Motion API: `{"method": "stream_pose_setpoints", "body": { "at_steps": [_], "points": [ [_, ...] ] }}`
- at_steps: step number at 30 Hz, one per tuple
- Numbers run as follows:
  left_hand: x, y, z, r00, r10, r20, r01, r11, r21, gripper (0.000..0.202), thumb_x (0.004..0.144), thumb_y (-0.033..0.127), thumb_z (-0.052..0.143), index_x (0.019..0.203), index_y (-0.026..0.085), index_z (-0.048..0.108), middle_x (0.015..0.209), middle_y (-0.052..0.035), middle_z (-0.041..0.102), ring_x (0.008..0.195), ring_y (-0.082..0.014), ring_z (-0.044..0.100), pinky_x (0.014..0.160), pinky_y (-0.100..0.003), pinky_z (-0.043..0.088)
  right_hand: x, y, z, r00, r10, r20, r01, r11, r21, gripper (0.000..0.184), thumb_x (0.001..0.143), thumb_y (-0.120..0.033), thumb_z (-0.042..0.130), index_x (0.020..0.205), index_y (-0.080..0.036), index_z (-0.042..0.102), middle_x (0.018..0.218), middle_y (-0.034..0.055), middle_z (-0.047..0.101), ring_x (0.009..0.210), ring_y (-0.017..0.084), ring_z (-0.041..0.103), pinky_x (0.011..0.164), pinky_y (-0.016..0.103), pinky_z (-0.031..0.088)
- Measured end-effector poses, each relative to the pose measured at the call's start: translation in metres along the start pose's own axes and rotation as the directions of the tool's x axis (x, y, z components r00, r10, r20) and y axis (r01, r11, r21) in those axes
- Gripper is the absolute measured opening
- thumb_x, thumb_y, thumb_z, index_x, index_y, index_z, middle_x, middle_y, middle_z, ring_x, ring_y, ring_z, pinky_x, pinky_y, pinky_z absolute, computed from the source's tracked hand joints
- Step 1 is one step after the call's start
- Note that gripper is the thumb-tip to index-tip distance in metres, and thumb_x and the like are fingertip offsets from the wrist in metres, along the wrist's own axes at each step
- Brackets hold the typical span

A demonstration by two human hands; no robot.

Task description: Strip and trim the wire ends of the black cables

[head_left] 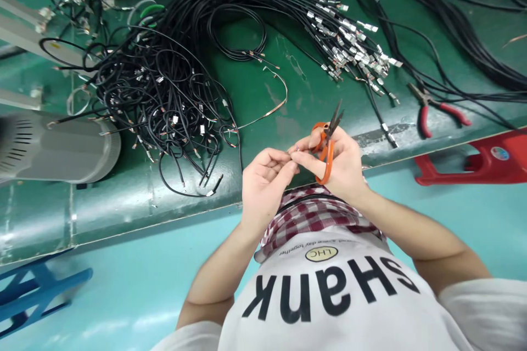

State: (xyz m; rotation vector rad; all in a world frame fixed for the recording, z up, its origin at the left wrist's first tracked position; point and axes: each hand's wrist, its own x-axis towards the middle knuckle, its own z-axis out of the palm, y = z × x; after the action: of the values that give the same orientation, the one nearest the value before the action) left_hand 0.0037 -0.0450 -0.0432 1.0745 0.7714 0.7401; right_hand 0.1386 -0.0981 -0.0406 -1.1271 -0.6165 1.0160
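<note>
Both of my hands meet over the front edge of the green workbench [263, 120]. My left hand [267, 181] is closed in a pinch on the end of a thin cable, mostly hidden by the fingers. A black cable [307, 198] crosses my lap just below the hands. In my right hand [340, 162] rest orange-handled scissors [328, 156], blades pointing away and slightly apart. That hand's thumb and fingertip also pinch at the same small spot as the left fingertips. Left of my hands lies a tangled heap of black cables [164, 93] with bare copper ends.
Silver terminals [358, 49] tip a cable bundle at the back. Red-handled pliers [438, 109] lie to the right, near more black cables [461, 38]. A grey machine housing [61, 145] stands at left. Beyond the bench edge are a red stool [473, 159] and a blue stool [37, 290].
</note>
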Motion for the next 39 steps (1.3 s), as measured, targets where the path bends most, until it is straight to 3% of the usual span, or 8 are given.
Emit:
{"method": "stream_pose_setpoints", "body": {
  "at_steps": [4, 7, 10, 15, 21, 29, 36, 39],
  "points": [
    [0.003, 0.000, 0.002, 1.000, -0.006, -0.009, 0.006, 1.000, 0.020, 0.014, 0.082, 0.023, 0.077, 0.083, 0.016, 0.065, 0.075, -0.0017, 0.065, 0.064, -0.0074, 0.058, 0.062, -0.019, 0.046, 0.002, 0.004, -0.006, 0.999, 0.012, 0.046, -0.013, 1.000, 0.022, 0.040, 0.074, -0.035, 0.086, 0.089, -0.021, 0.051, 0.092, 0.0028, 0.071, 0.088, 0.019, 0.070, 0.081, 0.034, 0.058],
    [0.004, 0.005, 0.002, 0.999, -0.041, -0.015, 0.042, 0.998, 0.039, 0.016, 0.082, 0.025, 0.077, 0.085, 0.016, 0.064, 0.070, -0.0014, 0.065, 0.052, -0.0059, 0.051, 0.049, -0.018, 0.039, 0.005, 0.004, -0.015, 0.991, 0.024, 0.131, -0.032, 0.998, 0.062, 0.035, 0.077, -0.029, 0.084, 0.090, -0.020, 0.053, 0.095, 0.0039, 0.073, 0.095, 0.020, 0.071, 0.090, 0.036, 0.057],
    [0.003, 0.010, 0.003, 0.998, -0.066, -0.018, 0.067, 0.996, 0.054, 0.017, 0.084, 0.027, 0.075, 0.088, 0.015, 0.064, 0.068, -0.0019, 0.065, 0.047, -0.0059, 0.050, 0.044, -0.019, 0.036, 0.006, 0.004, -0.021, 0.990, 0.025, 0.138, -0.035, 0.997, 0.074, 0.029, 0.081, -0.026, 0.081, 0.091, -0.020, 0.054, 0.100, 0.0051, 0.075, 0.101, 0.019, 0.071, 0.098, 0.037, 0.054],
    [0.002, 0.011, 0.004, 0.996, -0.086, -0.018, 0.087, 0.991, 0.099, 0.017, 0.084, 0.027, 0.074, 0.087, 0.014, 0.063, 0.067, -0.0014, 0.065, 0.045, -0.0057, 0.050, 0.044, -0.019, 0.038, 0.006, 0.003, -0.018, 0.994, 0.033, 0.109, -0.039, 0.998, 0.057, 0.037, 0.075, -0.029, 0.086, 0.090, -0.021, 0.053, 0.102, 0.0038, 0.074, 0.098, 0.018, 0.070, 0.094, 0.035, 0.055],
    [0.002, 0.009, 0.001, 0.993, -0.099, 0.063, 0.096, 0.994, 0.049, 0.012, 0.087, 0.023, 0.071, 0.085, 0.015, 0.063, 0.067, -0.0011, 0.065, 0.045, -0.0056, 0.048, 0.044, -0.019, 0.034, 0.011, 0.007, -0.016, 0.987, -0.042, 0.154, 0.023, 0.992, 0.124, 0.036, 0.073, -0.023, 0.087, 0.084, -0.020, 0.053, 0.086, 0.0012, 0.072, 0.084, 0.015, 0.071, 0.079, 0.028, 0.058],
    [0.004, 0.008, -0.004, 0.983, -0.129, 0.133, 0.130, 0.991, -0.004, 0.011, 0.090, 0.023, 0.068, 0.086, 0.014, 0.063, 0.069, -0.0021, 0.064, 0.048, -0.0060, 0.047, 0.045, -0.018, 0.033, 0.016, 0.015, -0.021, 0.980, -0.088, 0.176, 0.075, 0.994, 0.076, 0.039, 0.073, -0.032, 0.088, 0.086, -0.018, 0.054, 0.085, 0.0022, 0.071, 0.085, 0.018, 0.072, 0.082, 0.032, 0.060],
    [0.003, 0.011, -0.006, 0.980, -0.121, 0.159, 0.121, 0.993, 0.008, 0.009, 0.092, 0.023, 0.066, 0.089, 0.015, 0.065, 0.070, -0.0024, 0.066, 0.046, -0.0067, 0.049, 0.045, -0.019, 0.035, 0.020, 0.010, -0.026, 0.963, -0.092, 0.252, 0.074, 0.994, 0.080, 0.029, 0.078, -0.024, 0.083, 0.088, -0.017, 0.056, 0.088, 0.0031, 0.073, 0.091, 0.019, 0.073, 0.088, 0.034, 0.060],
    [0.002, 0.012, -0.007, 0.981, -0.110, 0.160, 0.106, 0.994, 0.035, 0.010, 0.092, 0.024, 0.065, 0.092, 0.014, 0.066, 0.070, -0.0027, 0.066, 0.046, -0.0069, 0.050, 0.046, -0.020, 0.036, 0.021, 0.008, -0.026, 0.958, -0.128, 0.257, 0.108, 0.990, 0.089, 0.034, 0.074, -0.023, 0.086, 0.087, -0.017, 0.055, 0.090, 0.0037, 0.073, 0.088, 0.018, 0.073, 0.084, 0.031, 0.060]
  ]
}}
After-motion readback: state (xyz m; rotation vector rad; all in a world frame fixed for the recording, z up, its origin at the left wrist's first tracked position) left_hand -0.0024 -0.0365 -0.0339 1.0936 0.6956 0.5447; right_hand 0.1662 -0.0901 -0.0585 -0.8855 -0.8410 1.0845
